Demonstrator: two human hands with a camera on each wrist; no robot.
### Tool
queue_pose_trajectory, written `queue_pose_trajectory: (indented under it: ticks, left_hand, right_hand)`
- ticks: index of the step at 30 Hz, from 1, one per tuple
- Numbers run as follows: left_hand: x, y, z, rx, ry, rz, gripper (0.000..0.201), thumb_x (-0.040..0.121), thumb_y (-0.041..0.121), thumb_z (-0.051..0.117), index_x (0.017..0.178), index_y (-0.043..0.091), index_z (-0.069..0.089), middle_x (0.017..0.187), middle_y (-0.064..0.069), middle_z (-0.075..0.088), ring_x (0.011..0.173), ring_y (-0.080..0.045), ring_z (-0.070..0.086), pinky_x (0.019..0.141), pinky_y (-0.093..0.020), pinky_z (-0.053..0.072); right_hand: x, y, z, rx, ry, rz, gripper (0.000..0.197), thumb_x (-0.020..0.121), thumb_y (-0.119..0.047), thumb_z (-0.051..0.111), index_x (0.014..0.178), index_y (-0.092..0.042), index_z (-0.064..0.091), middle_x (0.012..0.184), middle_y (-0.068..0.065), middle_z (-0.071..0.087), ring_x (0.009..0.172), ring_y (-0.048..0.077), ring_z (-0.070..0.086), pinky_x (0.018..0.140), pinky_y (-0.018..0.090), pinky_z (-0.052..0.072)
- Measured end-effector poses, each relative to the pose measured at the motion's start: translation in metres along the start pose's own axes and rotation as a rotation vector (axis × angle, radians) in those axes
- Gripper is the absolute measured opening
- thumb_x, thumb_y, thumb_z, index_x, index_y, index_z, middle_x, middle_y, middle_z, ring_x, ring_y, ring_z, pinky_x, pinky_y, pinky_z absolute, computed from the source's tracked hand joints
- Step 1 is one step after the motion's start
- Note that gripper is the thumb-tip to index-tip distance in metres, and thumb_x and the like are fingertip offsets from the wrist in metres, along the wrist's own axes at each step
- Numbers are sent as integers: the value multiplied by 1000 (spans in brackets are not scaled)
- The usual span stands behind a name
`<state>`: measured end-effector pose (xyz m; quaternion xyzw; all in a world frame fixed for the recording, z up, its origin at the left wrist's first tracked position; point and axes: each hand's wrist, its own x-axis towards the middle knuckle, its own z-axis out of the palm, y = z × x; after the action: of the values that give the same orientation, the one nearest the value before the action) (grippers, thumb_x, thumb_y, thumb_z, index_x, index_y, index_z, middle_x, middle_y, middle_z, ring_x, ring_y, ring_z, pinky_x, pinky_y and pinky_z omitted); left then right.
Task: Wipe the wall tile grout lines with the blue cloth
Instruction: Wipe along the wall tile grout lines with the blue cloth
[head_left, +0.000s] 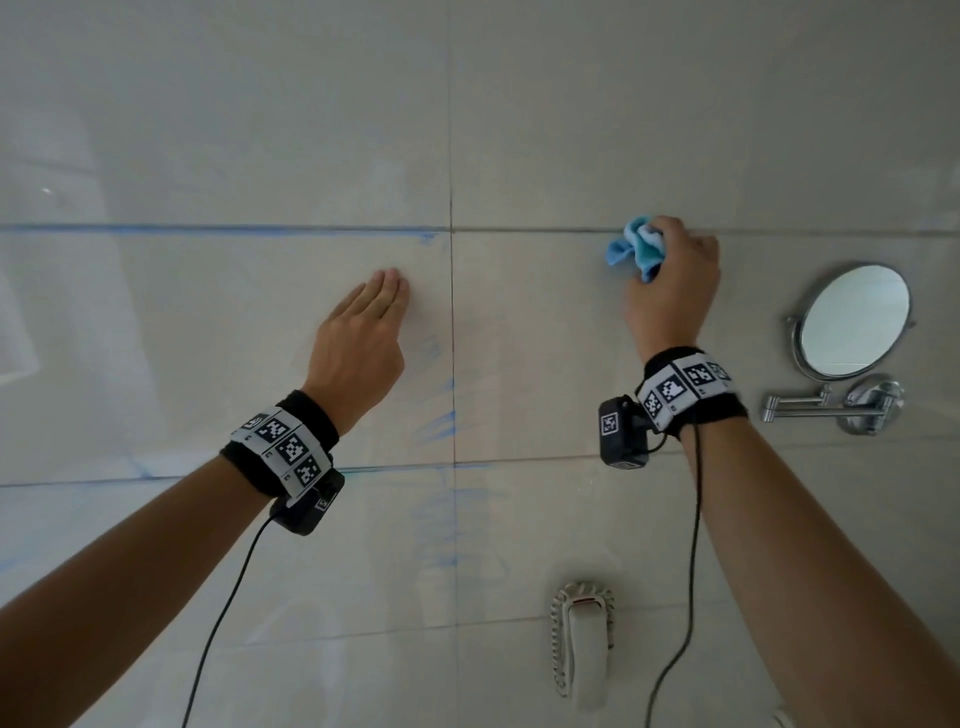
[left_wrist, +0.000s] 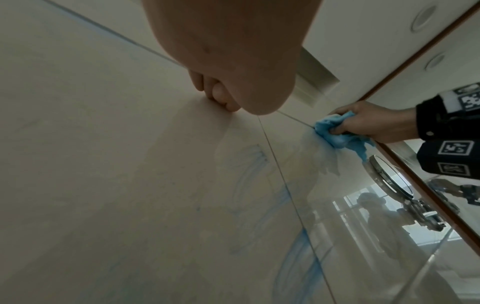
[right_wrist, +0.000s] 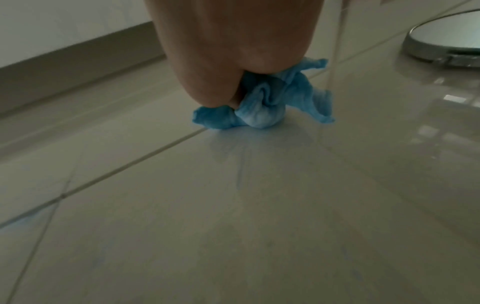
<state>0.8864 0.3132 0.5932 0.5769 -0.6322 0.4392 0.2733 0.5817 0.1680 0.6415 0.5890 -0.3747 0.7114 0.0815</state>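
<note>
My right hand (head_left: 672, 270) grips a bunched blue cloth (head_left: 636, 249) and presses it onto the upper horizontal grout line (head_left: 545, 229) of the beige tiled wall, right of the vertical grout line (head_left: 451, 338). The cloth (right_wrist: 262, 107) bulges out under my fist in the right wrist view, touching the grout line (right_wrist: 130, 162). My left hand (head_left: 371, 312) lies flat on the tile with straight fingers, just left of the vertical line. The left wrist view shows its fingertips (left_wrist: 221, 98) on the tile and the cloth (left_wrist: 335, 131) beyond. Blue marks (head_left: 208, 228) stain the grout left of the vertical line.
A round chrome mirror (head_left: 854, 318) on a folding arm (head_left: 800, 407) is fixed to the wall right of my right hand. A white wall phone (head_left: 584, 644) with a coiled cord hangs below. Blue scribbles (head_left: 439, 426) streak the tiles around the vertical grout line.
</note>
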Motion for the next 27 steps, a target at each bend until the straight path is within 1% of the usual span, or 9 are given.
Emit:
queue_pose_trajectory:
  ticks: [3, 5, 8, 12, 14, 19, 23, 25, 27]
  left_hand:
    - [0, 2, 3, 5, -2, -4, 60, 85, -3, 31, 139, -11, 58, 144, -28, 58, 135, -40, 57, 116, -48, 44]
    - [-1, 3, 2, 3, -20, -10, 62, 85, -3, 29, 140, -11, 57, 145, -27, 57, 137, -40, 56, 117, -47, 42]
    - [-1, 2, -6, -24, -58, -14, 67, 83, 0, 26, 142, -8, 57, 148, -24, 56, 138, -37, 55, 118, -45, 40]
    - [3, 1, -14, -99, -55, -51, 64, 80, -13, 44, 142, -4, 59, 149, -20, 57, 139, -34, 55, 116, -43, 40]
    - [4, 2, -17, -123, -60, -70, 66, 79, -17, 50, 143, -2, 59, 150, -18, 56, 140, -33, 54, 117, -41, 38]
    - [1, -1, -20, -123, -93, -56, 71, 81, -16, 48, 151, 1, 51, 156, -16, 50, 147, -30, 47, 125, -39, 28]
    - [-12, -15, -14, -113, -57, -23, 79, 78, -17, 48, 155, 0, 44, 161, -16, 44, 150, -31, 41, 126, -43, 29]
    - [-20, -22, -8, -124, -54, -5, 86, 76, -17, 48, 159, 1, 38, 166, -13, 37, 154, -28, 35, 126, -41, 30]
    - [-26, -27, -1, -149, -58, 8, 92, 74, -19, 47, 161, 3, 33, 169, -10, 31, 157, -25, 28, 126, -40, 30]
  right_hand:
    - [-14, -28, 14, 28, -60, -66, 49, 73, 8, 59, 115, -14, 73, 100, 11, 68, 98, 36, 62, 84, 44, 54]
    - [-26, -49, 28, 32, -92, -142, 47, 72, 7, 62, 112, -14, 72, 99, 8, 70, 98, 35, 63, 82, 46, 54]
    - [-32, -66, 36, 42, -72, -111, 45, 73, 11, 64, 111, -13, 72, 97, 7, 70, 97, 34, 63, 80, 51, 55]
    - [-38, -79, 35, 81, -147, -212, 45, 70, 10, 71, 110, -11, 74, 96, 12, 69, 87, 35, 66, 76, 45, 57]
    - [-42, -102, 44, 80, -254, -271, 45, 70, 6, 73, 110, -14, 73, 93, 10, 69, 86, 33, 64, 73, 47, 56]
    - [-46, -135, 55, 101, -405, -398, 31, 83, -2, 74, 111, -16, 71, 98, 0, 72, 93, 24, 60, 80, 45, 53]
    - [-58, -124, 58, 158, -351, -420, 42, 75, 5, 66, 113, -13, 70, 106, -1, 72, 102, 24, 59, 89, 41, 48]
    - [-73, -114, 64, 155, -322, -471, 45, 73, 3, 69, 115, -12, 69, 113, -2, 71, 109, 23, 57, 94, 35, 43]
    - [-89, -106, 70, 152, -314, -488, 45, 74, 1, 74, 117, -11, 68, 118, -2, 70, 114, 23, 57, 99, 36, 42]
